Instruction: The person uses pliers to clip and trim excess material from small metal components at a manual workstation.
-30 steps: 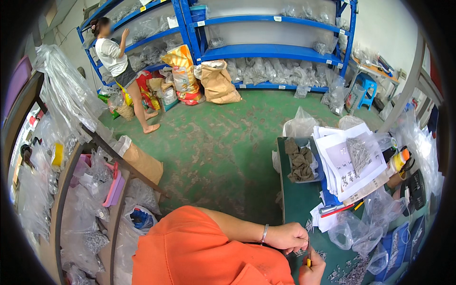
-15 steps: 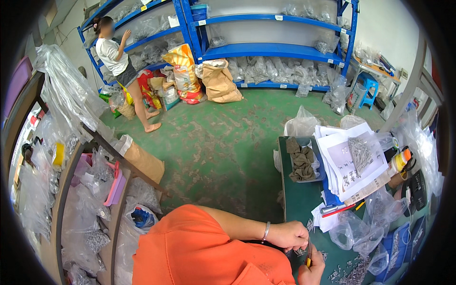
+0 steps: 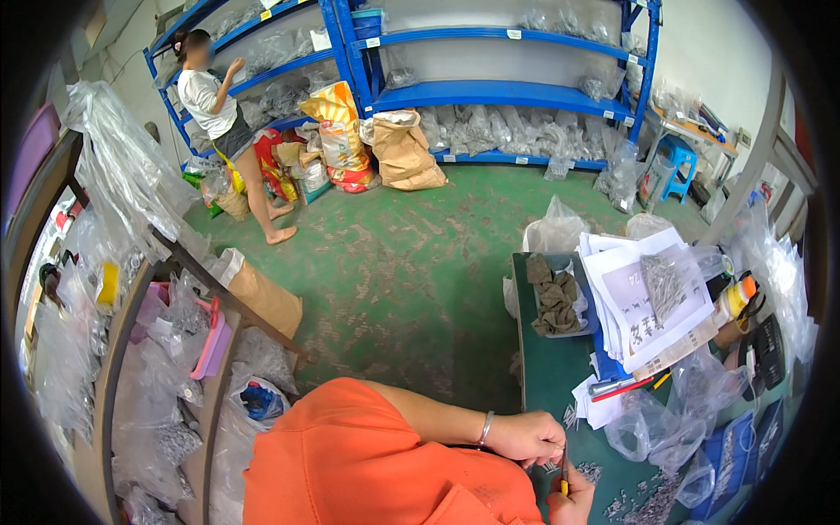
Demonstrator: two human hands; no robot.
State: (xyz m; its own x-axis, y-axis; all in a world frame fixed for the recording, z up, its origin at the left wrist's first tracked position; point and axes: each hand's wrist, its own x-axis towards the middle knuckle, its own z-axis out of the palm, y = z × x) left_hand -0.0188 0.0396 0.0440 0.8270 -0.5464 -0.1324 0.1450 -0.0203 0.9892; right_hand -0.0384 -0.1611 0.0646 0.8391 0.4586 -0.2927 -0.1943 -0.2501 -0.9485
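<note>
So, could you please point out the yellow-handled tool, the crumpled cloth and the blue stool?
Yellow-handled tool [image 3: 564,487]: head view, on its yellow handle.
Crumpled cloth [image 3: 555,299]: head view, middle of its folds.
Blue stool [image 3: 680,157]: head view, on its upper part.

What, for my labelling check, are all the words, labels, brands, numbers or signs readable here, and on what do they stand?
White sheet at right: large dark characters and a number; not copied out.
Printed strip beside it: too small to read.
White labels on blue shelves: too small to read.
Orange-and-yellow sack: any printing too blurred to read.
</note>
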